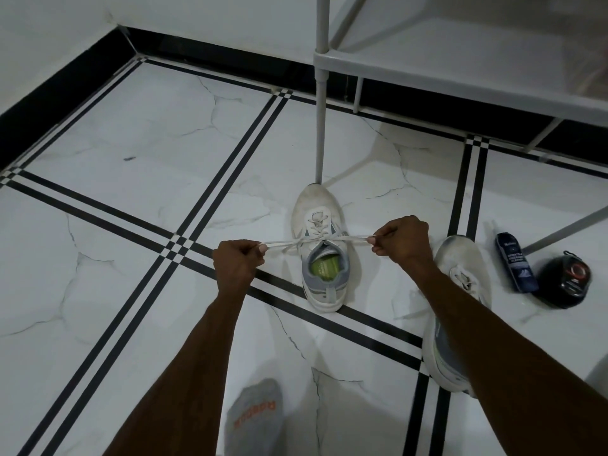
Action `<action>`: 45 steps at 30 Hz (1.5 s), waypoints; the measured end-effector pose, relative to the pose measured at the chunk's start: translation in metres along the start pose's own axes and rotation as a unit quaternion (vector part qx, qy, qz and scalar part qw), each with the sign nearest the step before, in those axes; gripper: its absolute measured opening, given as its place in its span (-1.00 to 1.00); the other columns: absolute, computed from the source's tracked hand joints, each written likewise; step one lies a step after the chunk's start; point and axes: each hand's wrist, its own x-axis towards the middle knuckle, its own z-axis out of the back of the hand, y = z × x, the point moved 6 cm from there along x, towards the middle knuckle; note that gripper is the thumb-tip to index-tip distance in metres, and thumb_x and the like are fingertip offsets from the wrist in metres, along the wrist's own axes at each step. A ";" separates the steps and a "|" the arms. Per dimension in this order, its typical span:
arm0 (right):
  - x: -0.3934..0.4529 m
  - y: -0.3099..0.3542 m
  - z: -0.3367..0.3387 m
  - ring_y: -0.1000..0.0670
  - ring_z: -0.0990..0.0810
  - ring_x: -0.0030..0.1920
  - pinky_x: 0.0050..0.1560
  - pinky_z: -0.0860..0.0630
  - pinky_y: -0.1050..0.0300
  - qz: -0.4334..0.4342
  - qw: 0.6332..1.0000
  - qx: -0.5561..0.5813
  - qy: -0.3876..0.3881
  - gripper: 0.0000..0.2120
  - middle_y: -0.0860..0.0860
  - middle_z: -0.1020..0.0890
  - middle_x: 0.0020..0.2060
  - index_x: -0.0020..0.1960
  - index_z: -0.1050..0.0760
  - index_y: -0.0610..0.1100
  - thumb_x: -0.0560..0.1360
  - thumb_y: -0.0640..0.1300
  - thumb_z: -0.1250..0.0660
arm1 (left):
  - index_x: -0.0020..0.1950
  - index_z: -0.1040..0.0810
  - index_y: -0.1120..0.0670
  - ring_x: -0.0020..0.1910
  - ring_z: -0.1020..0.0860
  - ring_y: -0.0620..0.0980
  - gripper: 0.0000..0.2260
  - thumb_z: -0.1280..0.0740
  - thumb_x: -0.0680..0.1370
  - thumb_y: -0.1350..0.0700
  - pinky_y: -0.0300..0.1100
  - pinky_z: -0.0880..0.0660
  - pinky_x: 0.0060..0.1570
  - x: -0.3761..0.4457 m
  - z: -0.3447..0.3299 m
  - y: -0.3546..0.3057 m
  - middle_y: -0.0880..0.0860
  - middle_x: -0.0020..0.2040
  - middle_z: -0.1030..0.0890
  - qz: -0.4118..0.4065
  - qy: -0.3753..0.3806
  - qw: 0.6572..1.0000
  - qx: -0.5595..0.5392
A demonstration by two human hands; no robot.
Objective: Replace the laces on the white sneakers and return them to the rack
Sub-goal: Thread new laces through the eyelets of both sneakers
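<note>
While both lace ends get pulled sideways, knot tightens on centre sneaker.
Near bottom of frame a grey sock foot (255, 416); left hand (235, 263) and right hand (399, 241) each pinch a lace (279, 244) end, drawing it taut. Laced sneaker (320, 248) at centre on floor, second sneaker (455, 311) right, under the forearm. Rack (460, 70) upper right, shelf waiting for both.

Hands (237, 258) (399, 240) pull sneaker (320, 248) lace (348, 239) taut.
</note>
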 end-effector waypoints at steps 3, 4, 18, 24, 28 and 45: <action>-0.002 -0.004 -0.005 0.02 -0.65 -0.48 -0.40 -0.62 0.23 -0.016 1.000 0.018 -0.001 -0.90 -0.13 -0.67 -0.43 -0.26 -0.63 -0.34 0.42 -0.45 -0.45 | -0.08 -0.73 0.22 -0.25 -0.70 0.01 -0.85 -0.51 0.52 0.12 -0.23 -0.61 -0.12 0.001 -0.002 0.003 0.12 -0.25 -0.71 -0.003 0.004 1.000 0.018; -0.003 -0.004 -0.006 0.00 -0.65 -0.47 -0.33 -0.66 0.14 -0.025 1.000 0.018 0.002 -0.92 -0.18 -0.68 -0.39 -0.23 -0.63 -0.35 0.42 -0.45 -0.45 | -0.07 -0.72 0.24 -0.25 -0.69 0.00 -0.83 -0.51 0.52 0.12 -0.32 -0.58 -0.17 0.001 -0.004 0.001 0.13 -0.24 -0.71 -0.012 0.013 0.999 0.029; -0.027 0.029 -0.061 -0.08 -0.62 0.18 0.26 -0.55 -0.13 0.029 0.983 -0.009 0.183 -0.68 -0.08 -0.65 0.18 0.28 -0.58 -0.12 0.58 -0.01 -0.33 | 0.23 -0.66 -0.10 0.17 -0.63 -0.09 -0.58 -0.49 0.44 -0.25 0.04 -0.60 0.20 -0.016 -0.077 -0.028 -0.10 0.16 -0.68 0.036 0.172 0.980 -0.094; -0.031 0.004 -0.044 -0.05 -0.65 0.10 0.19 -0.59 -0.12 -0.004 0.991 0.060 0.119 -0.73 -0.02 -0.67 0.10 0.21 -0.62 -0.07 0.53 -0.04 -0.39 | 0.28 -0.63 -0.02 0.19 -0.61 -0.11 -0.59 -0.54 0.47 -0.08 -0.07 -0.57 0.24 -0.027 -0.093 -0.034 -0.08 0.21 -0.66 0.001 0.169 0.981 -0.092; -0.042 -0.008 0.017 -0.09 -0.61 0.13 0.19 -0.51 0.08 0.044 0.995 -0.058 -0.061 -0.67 -0.13 -0.65 0.11 0.28 -0.55 -0.19 0.53 -0.18 -0.40 | 0.31 -0.59 0.04 0.21 -0.59 -0.09 -0.53 -0.59 0.43 0.08 -0.16 -0.58 0.19 -0.038 -0.108 -0.039 -0.04 0.23 -0.63 0.005 0.184 0.976 -0.113; -0.049 -0.044 0.053 -0.31 -0.09 0.49 0.39 -0.15 -0.49 -0.249 0.945 -0.212 -0.017 -0.57 -0.16 -0.17 0.46 0.37 -0.39 -0.15 0.51 -0.14 -0.31 | 0.34 -0.58 0.03 0.22 -0.59 -0.07 -0.58 -0.53 0.49 0.07 0.00 -0.56 0.27 -0.049 -0.145 -0.056 -0.03 0.23 -0.64 -0.026 0.192 0.978 -0.078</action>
